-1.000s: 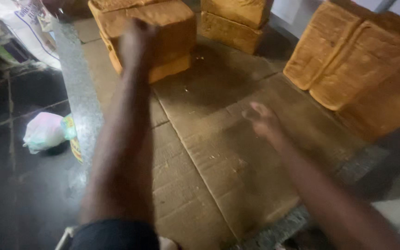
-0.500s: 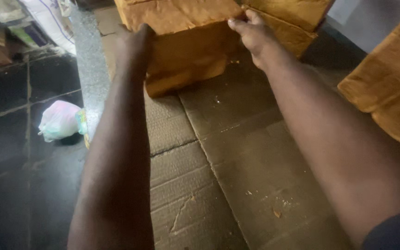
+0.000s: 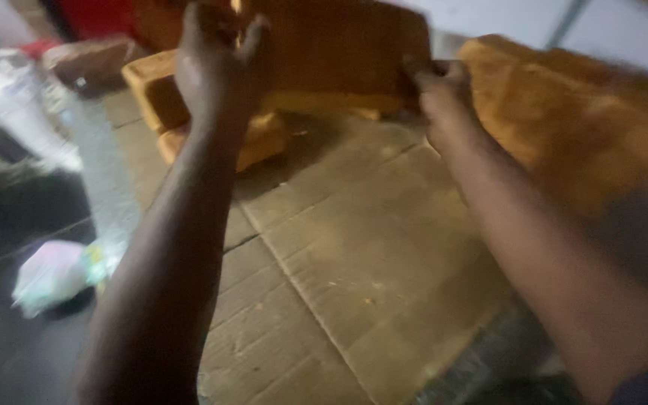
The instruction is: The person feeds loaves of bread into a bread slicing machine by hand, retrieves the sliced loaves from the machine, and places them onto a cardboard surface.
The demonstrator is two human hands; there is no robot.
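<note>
A large golden-brown bread loaf (image 3: 339, 52) hangs raised above the flattened cardboard (image 3: 354, 262), gripped at both ends. My left hand (image 3: 215, 60) clasps its left end and my right hand (image 3: 436, 94) clasps its right lower corner. Under and to the left of it lie more loaves (image 3: 166, 105), stacked on the cardboard. The picture is blurred by motion.
Another row of brown loaves (image 3: 579, 127) lies at the right. A crumpled plastic bag (image 3: 54, 274) sits on the dark tiled floor at the left. A clear plastic sheet (image 3: 99, 172) runs along the cardboard's left edge.
Both hands closed on the ends of a loaf and lifted it off the stack; the view swung upward and to the right.
</note>
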